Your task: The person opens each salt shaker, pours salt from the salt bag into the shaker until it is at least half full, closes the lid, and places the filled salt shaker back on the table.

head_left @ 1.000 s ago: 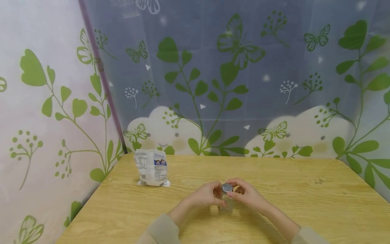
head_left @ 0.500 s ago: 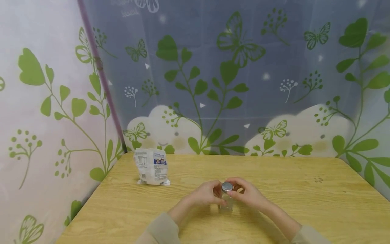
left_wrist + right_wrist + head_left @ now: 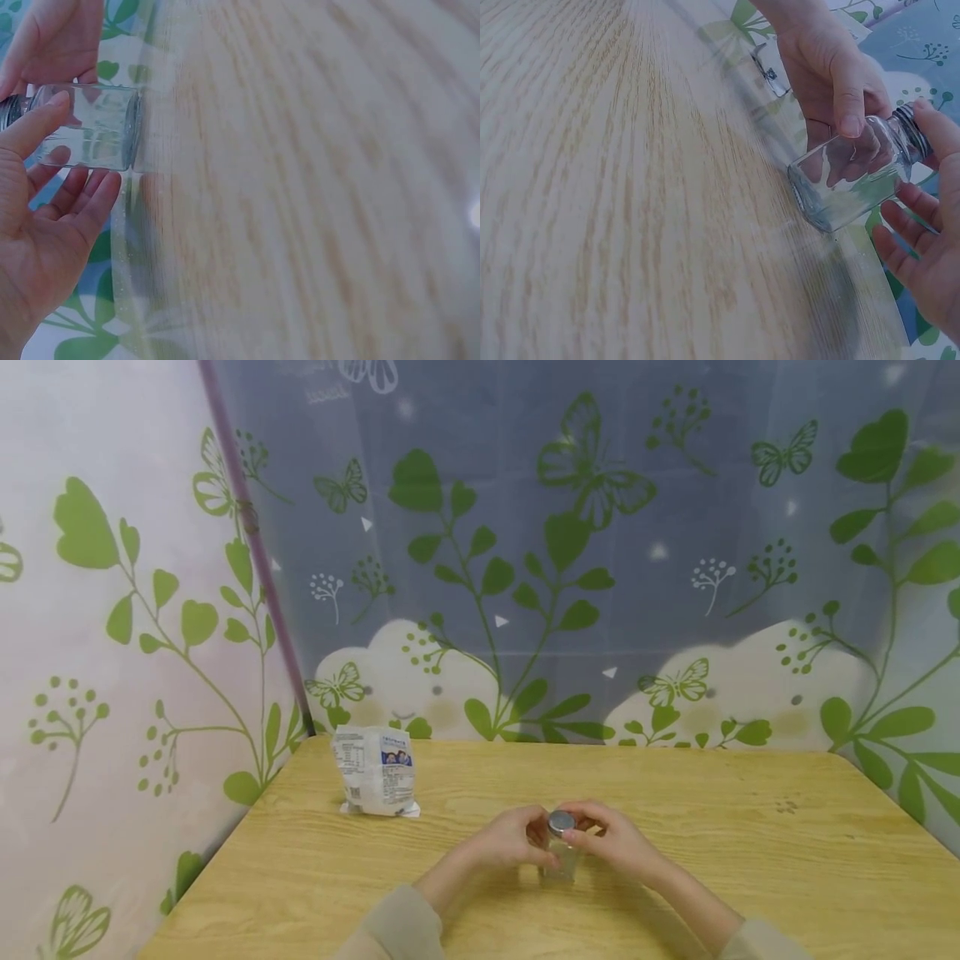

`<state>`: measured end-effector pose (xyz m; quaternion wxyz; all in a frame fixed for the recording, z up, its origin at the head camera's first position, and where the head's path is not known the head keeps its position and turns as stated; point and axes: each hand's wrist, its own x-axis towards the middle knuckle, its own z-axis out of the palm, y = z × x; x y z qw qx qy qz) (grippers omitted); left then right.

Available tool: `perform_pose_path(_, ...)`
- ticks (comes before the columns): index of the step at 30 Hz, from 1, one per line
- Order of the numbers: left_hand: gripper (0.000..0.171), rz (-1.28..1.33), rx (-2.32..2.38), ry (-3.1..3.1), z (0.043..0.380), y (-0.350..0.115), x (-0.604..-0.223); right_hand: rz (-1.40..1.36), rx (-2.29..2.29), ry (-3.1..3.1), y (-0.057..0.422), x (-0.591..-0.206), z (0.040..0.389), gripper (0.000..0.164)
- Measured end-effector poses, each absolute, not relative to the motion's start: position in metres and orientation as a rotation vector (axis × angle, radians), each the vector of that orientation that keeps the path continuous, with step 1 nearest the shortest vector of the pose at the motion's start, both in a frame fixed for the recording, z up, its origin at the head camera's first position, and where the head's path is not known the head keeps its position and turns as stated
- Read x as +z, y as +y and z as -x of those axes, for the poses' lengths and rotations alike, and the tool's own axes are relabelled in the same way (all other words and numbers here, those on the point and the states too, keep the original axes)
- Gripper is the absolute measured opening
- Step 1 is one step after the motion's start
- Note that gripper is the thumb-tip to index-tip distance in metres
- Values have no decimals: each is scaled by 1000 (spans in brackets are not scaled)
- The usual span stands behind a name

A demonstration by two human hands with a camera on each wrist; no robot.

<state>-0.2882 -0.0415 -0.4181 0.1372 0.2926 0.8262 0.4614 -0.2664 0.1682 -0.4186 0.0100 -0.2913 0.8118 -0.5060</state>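
A small clear glass bottle (image 3: 562, 862) with a silver screw cap (image 3: 561, 822) stands upright at the table's near middle. My left hand (image 3: 504, 841) grips the bottle's body from the left, thumb on the near side. The left wrist view shows the glass (image 3: 97, 135) between that thumb and the fingers. From the right, my right hand (image 3: 621, 845) pinches the cap between thumb and forefinger. In the right wrist view its other fingers are spread below the cap (image 3: 910, 131), near the glass. The bottle looks see-through, with no clear contents.
A white printed packet (image 3: 375, 774) with a blue picture panel stands at the table's back left. The wooden table (image 3: 675, 785) reaches a patterned curtain (image 3: 480, 577) behind and another at the left.
Both hands keep their hold on the bottle and cap, with almost no movement. The head view shifts very slightly. Whether the cap has turned cannot be told.
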Motion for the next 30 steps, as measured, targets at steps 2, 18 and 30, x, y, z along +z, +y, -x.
perform_pose_path(2, 35, -849, 1334, 2393, 288, -41, -417, 930, -1590, 2533, 168, -418, 267, 35)
perform_pose_path(18, 35, -883, 1330, 2386, 292, -43, -422, 920, -1602, 2513, 170, -421, 271, 35)
perform_pose_path(30, 33, -860, 1354, 2368, 291, -44, -421, 974, -1578, 2513, 168, -422, 271, 43)
